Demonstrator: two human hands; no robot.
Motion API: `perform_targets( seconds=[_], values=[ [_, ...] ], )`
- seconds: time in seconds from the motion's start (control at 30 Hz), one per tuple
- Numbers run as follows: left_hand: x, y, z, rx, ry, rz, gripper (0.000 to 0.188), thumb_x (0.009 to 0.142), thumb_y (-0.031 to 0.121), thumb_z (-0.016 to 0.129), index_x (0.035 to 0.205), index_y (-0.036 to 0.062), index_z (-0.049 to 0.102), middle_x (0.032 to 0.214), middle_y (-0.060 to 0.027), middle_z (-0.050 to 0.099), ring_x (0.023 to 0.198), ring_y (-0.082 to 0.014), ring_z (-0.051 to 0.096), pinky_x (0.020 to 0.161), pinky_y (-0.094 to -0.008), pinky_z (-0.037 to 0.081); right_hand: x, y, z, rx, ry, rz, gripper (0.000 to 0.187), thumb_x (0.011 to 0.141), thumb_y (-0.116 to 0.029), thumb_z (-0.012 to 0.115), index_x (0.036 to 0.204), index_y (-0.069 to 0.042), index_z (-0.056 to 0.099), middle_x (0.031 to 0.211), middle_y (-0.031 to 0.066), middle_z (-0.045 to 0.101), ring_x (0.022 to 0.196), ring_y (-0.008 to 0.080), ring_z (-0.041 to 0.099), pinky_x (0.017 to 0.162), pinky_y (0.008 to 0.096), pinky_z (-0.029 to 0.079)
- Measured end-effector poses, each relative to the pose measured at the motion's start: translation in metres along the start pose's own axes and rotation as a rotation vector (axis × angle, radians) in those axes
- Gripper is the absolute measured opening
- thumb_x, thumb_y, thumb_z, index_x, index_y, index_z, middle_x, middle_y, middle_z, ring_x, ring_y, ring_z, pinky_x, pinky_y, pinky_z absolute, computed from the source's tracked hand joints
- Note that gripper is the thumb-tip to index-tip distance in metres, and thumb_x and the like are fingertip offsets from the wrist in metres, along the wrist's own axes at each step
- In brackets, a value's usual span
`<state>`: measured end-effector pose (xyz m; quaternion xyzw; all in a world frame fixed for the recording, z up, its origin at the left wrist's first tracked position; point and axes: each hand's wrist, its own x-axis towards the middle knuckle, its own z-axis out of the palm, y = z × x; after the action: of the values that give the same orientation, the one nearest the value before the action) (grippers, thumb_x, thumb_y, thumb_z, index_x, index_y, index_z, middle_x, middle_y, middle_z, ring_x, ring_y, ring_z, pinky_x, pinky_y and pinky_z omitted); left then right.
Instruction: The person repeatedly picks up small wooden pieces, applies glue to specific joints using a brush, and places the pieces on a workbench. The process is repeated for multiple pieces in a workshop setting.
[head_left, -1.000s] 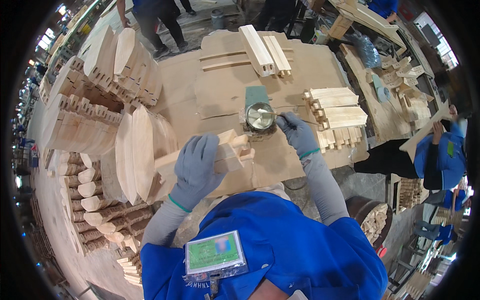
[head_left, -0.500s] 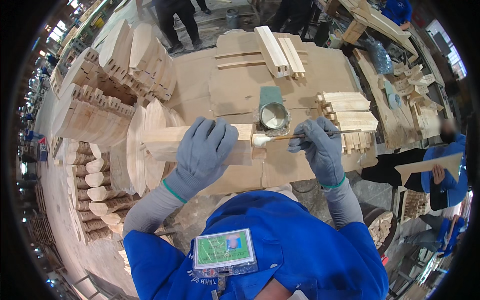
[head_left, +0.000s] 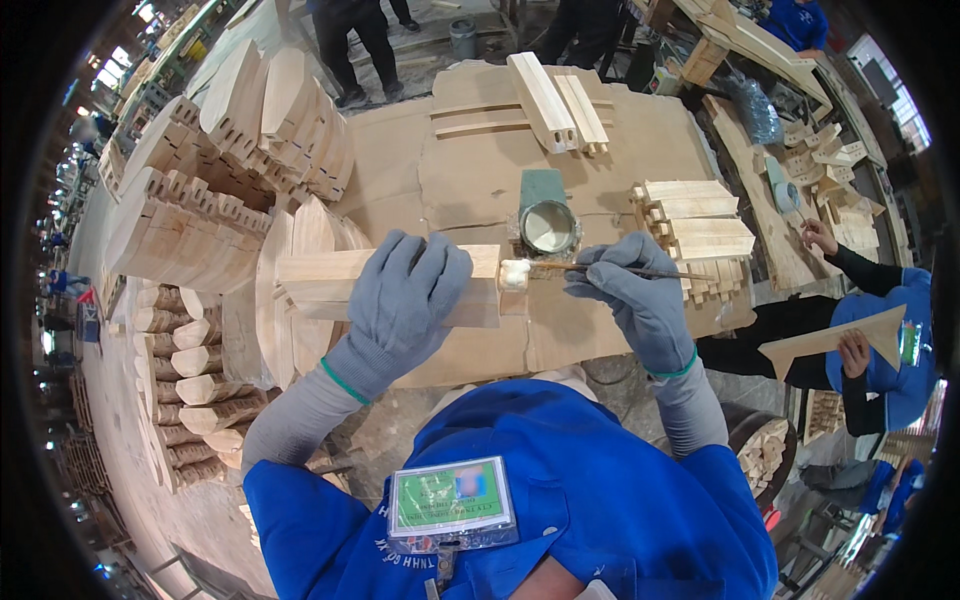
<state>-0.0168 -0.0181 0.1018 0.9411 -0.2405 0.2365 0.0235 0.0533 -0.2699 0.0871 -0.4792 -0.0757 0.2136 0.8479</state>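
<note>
My left hand (head_left: 410, 300), in a grey glove, is wrapped over a pale wooden bar (head_left: 322, 272) lying crosswise in front of me. My right hand (head_left: 635, 305), gloved too, pinches a thin brush (head_left: 552, 266) with a slim brown handle. White paste, like glue, covers the brush's tip (head_left: 514, 270), which touches the stubby tenon at the bar's right end. Just beyond stands a round cup of white paste (head_left: 548, 228), its rim smeared, beside a green block (head_left: 541, 186).
Slotted curved wooden parts (head_left: 170, 230) are stacked at left. Tenoned pieces (head_left: 710, 225) lie at right on the cardboard (head_left: 450, 190); longer bars (head_left: 545, 105) rest at its far side. At right, a co-worker (head_left: 900, 340) holds a wooden board (head_left: 835, 345) and reaches over a bench.
The brush and my right hand have shifted slightly left, bringing the white tip against the tenon. The bar has slid a little left. The co-worker at right has stretched an arm toward the bench.
</note>
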Motion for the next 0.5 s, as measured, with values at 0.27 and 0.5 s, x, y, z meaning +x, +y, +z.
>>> perform_targets(
  seconds=[0.27, 0.5],
  values=[
    [-0.011, 0.000, 0.006, -0.005, -0.080, -0.077, 0.071, 0.053, 0.011, 0.075, 0.118, 0.0026, 0.047, 0.114, -0.0153, 0.052, 0.105, -0.0324, 0.051, 0.095, -0.0438, 0.040, -0.011, -0.002, 0.004, -0.015, -0.059, -0.020, 0.009, 0.079, 0.009, 0.059, 0.082, 0.001, 0.055, 0.091, 0.0172, 0.063, 0.085, 0.0227, 0.065, 0.079, 0.0350, 0.057],
    [-0.013, -0.003, 0.003, -0.022, -0.063, -0.090, 0.072, 0.054, 0.013, 0.077, 0.118, 0.0033, 0.047, 0.114, -0.0150, 0.053, 0.104, -0.0317, 0.052, 0.093, -0.0429, 0.042, -0.018, -0.006, 0.003, -0.172, 0.017, -0.025, 0.009, 0.078, 0.006, 0.062, 0.082, 0.002, 0.055, 0.090, 0.0170, 0.062, 0.083, 0.0224, 0.065, 0.076, 0.0348, 0.057]
  ],
)
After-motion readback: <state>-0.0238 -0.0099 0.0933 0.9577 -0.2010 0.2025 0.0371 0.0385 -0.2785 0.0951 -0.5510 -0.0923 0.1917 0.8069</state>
